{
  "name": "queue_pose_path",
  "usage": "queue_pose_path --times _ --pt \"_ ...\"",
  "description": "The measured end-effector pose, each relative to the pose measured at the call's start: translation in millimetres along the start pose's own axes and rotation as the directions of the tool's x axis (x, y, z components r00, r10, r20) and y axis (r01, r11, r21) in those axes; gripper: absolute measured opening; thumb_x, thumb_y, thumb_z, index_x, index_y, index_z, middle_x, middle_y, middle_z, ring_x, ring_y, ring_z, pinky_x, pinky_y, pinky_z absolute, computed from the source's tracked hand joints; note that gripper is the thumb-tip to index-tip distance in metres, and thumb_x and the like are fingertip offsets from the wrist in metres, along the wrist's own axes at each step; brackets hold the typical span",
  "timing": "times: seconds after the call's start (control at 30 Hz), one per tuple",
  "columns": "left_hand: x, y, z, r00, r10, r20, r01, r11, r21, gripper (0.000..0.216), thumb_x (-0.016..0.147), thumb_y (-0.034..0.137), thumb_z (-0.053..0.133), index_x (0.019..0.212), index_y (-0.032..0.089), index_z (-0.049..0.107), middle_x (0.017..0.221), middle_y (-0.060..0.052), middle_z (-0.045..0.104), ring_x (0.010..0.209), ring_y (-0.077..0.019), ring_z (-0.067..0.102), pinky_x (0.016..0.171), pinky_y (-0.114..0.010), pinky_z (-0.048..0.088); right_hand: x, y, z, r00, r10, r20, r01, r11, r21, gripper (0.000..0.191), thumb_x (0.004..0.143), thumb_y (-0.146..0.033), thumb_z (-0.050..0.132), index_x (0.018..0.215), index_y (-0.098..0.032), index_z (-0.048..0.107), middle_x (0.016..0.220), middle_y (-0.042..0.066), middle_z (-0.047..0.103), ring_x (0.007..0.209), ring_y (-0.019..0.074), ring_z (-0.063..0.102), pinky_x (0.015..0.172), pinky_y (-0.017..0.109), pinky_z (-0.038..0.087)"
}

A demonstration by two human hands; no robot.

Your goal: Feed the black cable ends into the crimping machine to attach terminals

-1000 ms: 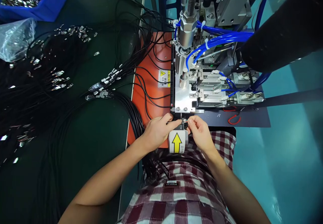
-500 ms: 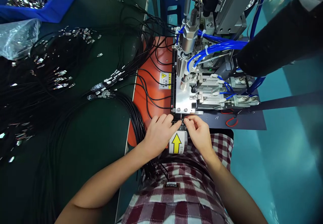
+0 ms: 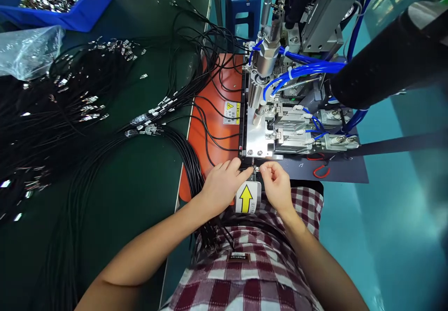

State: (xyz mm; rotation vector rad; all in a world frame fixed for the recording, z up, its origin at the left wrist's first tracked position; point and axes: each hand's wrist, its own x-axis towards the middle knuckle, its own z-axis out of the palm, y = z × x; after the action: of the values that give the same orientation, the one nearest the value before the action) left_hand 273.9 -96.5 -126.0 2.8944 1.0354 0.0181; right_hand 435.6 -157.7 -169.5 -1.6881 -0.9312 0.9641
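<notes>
Both my hands meet at the near end of the machine's track [image 3: 254, 177], below its silver plate [image 3: 257, 138]. My left hand [image 3: 224, 182] is closed, palm down, with thumb and index finger stretched to the track and pressing on a thin black cable that is mostly hidden. A tiny metal connector [image 3: 257, 169] shows between the fingertips of both hands. My right hand [image 3: 276, 182] pinches at its right end with thumb and index finger, the other fingers curled. Just below lies a white label with a yellow arrow [image 3: 246, 198].
A bundle of black cables [image 3: 185, 154] hangs over the table edge towards my lap. More cables with metal ends [image 3: 91, 110] cover the dark green table [image 3: 115, 208]. A blue bin [image 3: 75, 19] holds metal parts. Red-handled scissors [image 3: 321, 171] lie right of my hands.
My right fingertips have shifted slightly right, and the small metal connector now shows between the hands. My left hand stays almost in place. The whole view has shifted slightly.
</notes>
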Motion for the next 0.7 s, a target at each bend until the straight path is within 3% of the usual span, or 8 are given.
queue_pose_path --times 0.13,0.23,0.33,0.43,0.53,0.7 --pt "-0.2 2.1 -4.0 0.999 -0.002 0.035 0.002 1.000 -0.009 0.035 0.092 0.019 0.047 0.124 0.027 0.057 0.089 -0.005 0.053 0.072 -0.0188 0.054 0.060 -0.030 0.045 5.5 -2.6 0.1 0.993 0.110 0.038 -0.114 0.987 0.116 0.022 0.083 -0.041 0.057 0.076 -0.020 0.056 0.060 -0.003 0.046 0.051 0.0119 0.035 0.048 0.026 0.028" --pt "-0.6 4.3 -2.6 0.999 0.004 0.036 -0.002 0.999 -0.045 0.034 0.092 0.019 0.046 0.124 0.023 0.057 0.091 -0.007 0.055 0.075 -0.0203 0.054 0.061 -0.031 0.045 12.1 -5.2 -3.0 0.953 0.257 0.159 -0.291 0.923 0.250 0.026 0.076 -0.044 0.063 0.072 -0.018 0.058 0.053 -0.006 0.040 0.046 0.0091 0.027 0.045 0.025 0.020" --pt "-0.7 5.8 2.9 1.000 0.017 0.003 -0.016 0.992 -0.125 0.033 0.091 0.020 0.047 0.122 0.019 0.058 0.096 -0.008 0.056 0.083 -0.0216 0.053 0.067 -0.032 0.045 15.6 -3.3 -8.1 0.919 0.305 0.249 -0.372 0.879 0.297 0.031 0.071 -0.047 0.068 0.071 -0.016 0.061 0.053 -0.006 0.042 0.045 0.0072 0.025 0.044 0.024 0.017" --pt "-0.5 6.2 7.4 0.999 0.026 -0.028 -0.030 0.985 -0.169 0.033 0.092 0.020 0.046 0.123 0.019 0.057 0.097 -0.008 0.058 0.083 -0.0210 0.053 0.069 -0.032 0.044 12.8 4.0 -12.4 0.945 0.279 0.172 -0.322 0.893 0.316 0.034 0.071 -0.050 0.068 0.076 -0.016 0.063 0.056 -0.005 0.046 0.045 0.0070 0.029 0.043 0.024 0.020" --pt "-0.3 6.2 8.3 0.998 0.037 -0.042 -0.043 0.988 -0.150 0.034 0.092 0.019 0.045 0.124 0.021 0.057 0.096 -0.007 0.059 0.081 -0.0206 0.053 0.068 -0.032 0.043 6.3 9.9 -13.7 0.980 0.185 0.070 -0.197 0.945 0.262 0.034 0.080 -0.051 0.061 0.086 -0.018 0.063 0.063 -0.003 0.052 0.046 0.0090 0.038 0.044 0.025 0.028" --pt "-0.9 9.8 7.9 1.000 0.030 0.000 -0.030 0.994 -0.106 0.036 0.091 0.017 0.045 0.125 0.021 0.055 0.096 -0.007 0.059 0.082 -0.0207 0.053 0.066 -0.032 0.042 3.0 7.3 -7.8 0.991 0.092 0.097 -0.100 0.992 0.082 0.030 0.087 -0.050 0.054 0.081 -0.021 0.059 0.058 -0.003 0.052 0.047 0.0119 0.043 0.047 0.027 0.034"
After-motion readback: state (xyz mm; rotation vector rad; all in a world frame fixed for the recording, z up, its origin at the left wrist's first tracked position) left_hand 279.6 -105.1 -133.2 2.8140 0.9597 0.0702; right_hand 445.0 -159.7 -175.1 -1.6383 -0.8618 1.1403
